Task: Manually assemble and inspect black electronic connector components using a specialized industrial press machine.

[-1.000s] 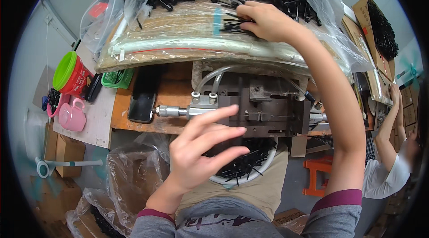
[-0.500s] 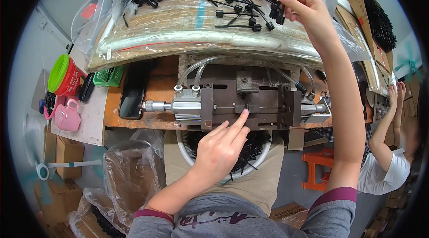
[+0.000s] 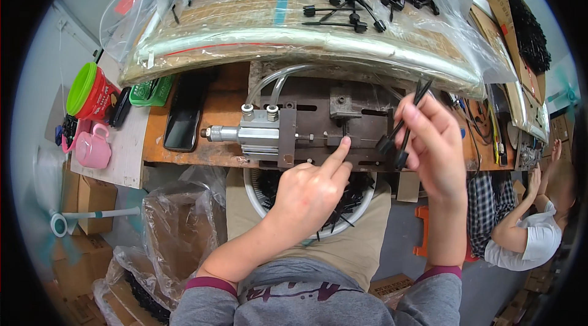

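My right hand (image 3: 433, 142) is closed around a couple of black plastic stems (image 3: 402, 133) with thick ribbed heads. The stems' thin ends point up and the heads hang down, over the right part of a dark metal jig (image 3: 300, 119). My left hand (image 3: 312, 191) holds nothing; its index finger is stretched out, with the tip on the small block at the jig's middle. Whether a part lies under that fingertip is hidden. A silver air cylinder (image 3: 258, 136) with clear tubes is fixed at the jig's left end. The jig's right end is behind my right hand.
Beyond the jig, a plastic-covered tray (image 3: 245, 41) bears a heap of black stems. A white basket (image 3: 250, 194) of them sits at my lap. On the left are a phone (image 3: 182, 121), a pink cup (image 3: 93, 149) and a red bucket (image 3: 98, 105). A co-worker (image 3: 520, 234) is at right.
My right hand has come down from the tray toward me, bringing black stems over the jig's right part. My left fingertip stays at the middle block. The view has shifted slightly.
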`<state>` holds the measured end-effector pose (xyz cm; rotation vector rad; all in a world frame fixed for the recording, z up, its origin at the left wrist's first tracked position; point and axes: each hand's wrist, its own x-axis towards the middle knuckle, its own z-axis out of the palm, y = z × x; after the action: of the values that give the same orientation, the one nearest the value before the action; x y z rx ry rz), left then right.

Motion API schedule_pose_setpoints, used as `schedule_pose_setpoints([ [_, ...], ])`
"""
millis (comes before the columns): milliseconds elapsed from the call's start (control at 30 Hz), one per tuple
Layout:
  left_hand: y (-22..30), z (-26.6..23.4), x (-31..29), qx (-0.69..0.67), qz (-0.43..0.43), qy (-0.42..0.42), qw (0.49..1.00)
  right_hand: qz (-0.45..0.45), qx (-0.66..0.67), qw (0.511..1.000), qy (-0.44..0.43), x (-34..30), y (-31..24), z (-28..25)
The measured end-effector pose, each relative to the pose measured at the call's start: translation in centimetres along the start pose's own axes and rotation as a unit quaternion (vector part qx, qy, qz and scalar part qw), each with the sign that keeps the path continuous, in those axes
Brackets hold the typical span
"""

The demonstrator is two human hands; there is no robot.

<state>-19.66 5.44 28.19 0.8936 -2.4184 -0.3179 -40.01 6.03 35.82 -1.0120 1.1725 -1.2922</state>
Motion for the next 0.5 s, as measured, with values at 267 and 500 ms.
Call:
schedule_pose_setpoints([
  [267, 1.6, -2.1, 0.5, -0.199, 0.058, 0.155, 0.966, 0.080, 0.056, 0.994, -0.045, -2.8, 3.3, 0.4],
  [500, 1.0, -0.7, -0.7, -0.146, -0.025, 0.100, 0.984, -0.005, 0.036, 0.999, 0.029, -3.8, 3.7, -1.0],
])
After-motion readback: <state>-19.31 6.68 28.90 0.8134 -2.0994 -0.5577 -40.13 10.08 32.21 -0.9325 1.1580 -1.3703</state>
